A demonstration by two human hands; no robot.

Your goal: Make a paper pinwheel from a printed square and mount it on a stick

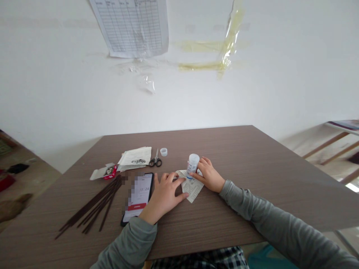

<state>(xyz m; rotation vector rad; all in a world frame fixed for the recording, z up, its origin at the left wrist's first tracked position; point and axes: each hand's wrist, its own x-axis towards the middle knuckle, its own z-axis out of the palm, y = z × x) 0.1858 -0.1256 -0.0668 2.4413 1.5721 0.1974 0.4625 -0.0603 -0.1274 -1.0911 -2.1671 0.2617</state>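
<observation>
On the brown table (pixel 266 160), just right of the middle of our view, we held a small white bottle (pixel 193 164) in our right hand (pixel 211 175). Its fingers were closed narrow around the bottle from the right side, so this hand was the nearer one. The bottle's long axis was almost upright, and its lower end was over the printed paper (pixel 193 191); whether it touched, we could not tell. Our left hand (pixel 167 192) was wide, its fingers spread, with the fingertips at the left part of the paper. From this hand, the bottle lay to the right and a little farther from us. The phone (pixel 144 188) was beside our left hand; the scissors (pixel 155 161) and a loose cap (pixel 163 151) lay beyond it.
</observation>
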